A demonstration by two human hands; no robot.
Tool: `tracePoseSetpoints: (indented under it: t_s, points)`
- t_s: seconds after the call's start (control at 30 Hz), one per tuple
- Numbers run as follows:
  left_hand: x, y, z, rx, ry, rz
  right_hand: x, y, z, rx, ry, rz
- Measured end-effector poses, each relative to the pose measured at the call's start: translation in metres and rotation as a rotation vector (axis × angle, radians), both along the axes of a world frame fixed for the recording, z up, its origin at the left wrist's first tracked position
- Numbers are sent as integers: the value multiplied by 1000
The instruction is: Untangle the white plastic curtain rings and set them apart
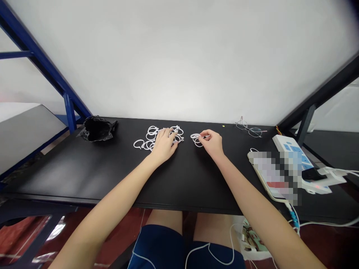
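Several white rings with small eyelet-like knobs, resembling curtain rings (138, 144), lie in a loose pile on the black tabletop (120, 175). My left hand (165, 144) rests palm down over the pile's right part, fingers stretched out, covering some of the rings. To the right, a smaller group of white rings (194, 136) lies apart from the pile. With thumb and fingertips together, my right hand (212, 144) pinches a ring at this group's right edge. The fingers hide part of that ring.
A crumpled, open black plastic bag (98, 130) stands at the left rear. Eyeglasses (248, 129) lie at the back right. Nearer on the right are a phone (269, 175) and a white power strip (291, 149) with cables. A white wall (179, 67) rises behind, between slanted metal bars.
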State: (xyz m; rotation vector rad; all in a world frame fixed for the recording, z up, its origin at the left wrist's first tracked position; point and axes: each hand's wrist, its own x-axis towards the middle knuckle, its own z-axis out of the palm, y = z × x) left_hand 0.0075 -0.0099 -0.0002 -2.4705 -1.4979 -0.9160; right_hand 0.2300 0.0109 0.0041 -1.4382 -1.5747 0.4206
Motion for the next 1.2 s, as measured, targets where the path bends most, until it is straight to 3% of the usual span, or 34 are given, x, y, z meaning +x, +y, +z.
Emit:
tracePoseSetpoints:
  t_s: [0.2,0.87,0.97,1.07,1.2]
  points:
    - [-1,2,-7,-70,55,56,-2,0,-4,-14,-83,20]
    - [0,3,-2,-121,-19,16,-2,-2,-1,-6,-69,18]
    - [0,3,0,-82,-55,-17,-3,-3,0,27,-32,3]
    - [-1,0,6,60,-181,-58,-7,-6,3,106,48,16]
    - [0,-6,13,221,-279,-82,-21,-19,11,71,253,203]
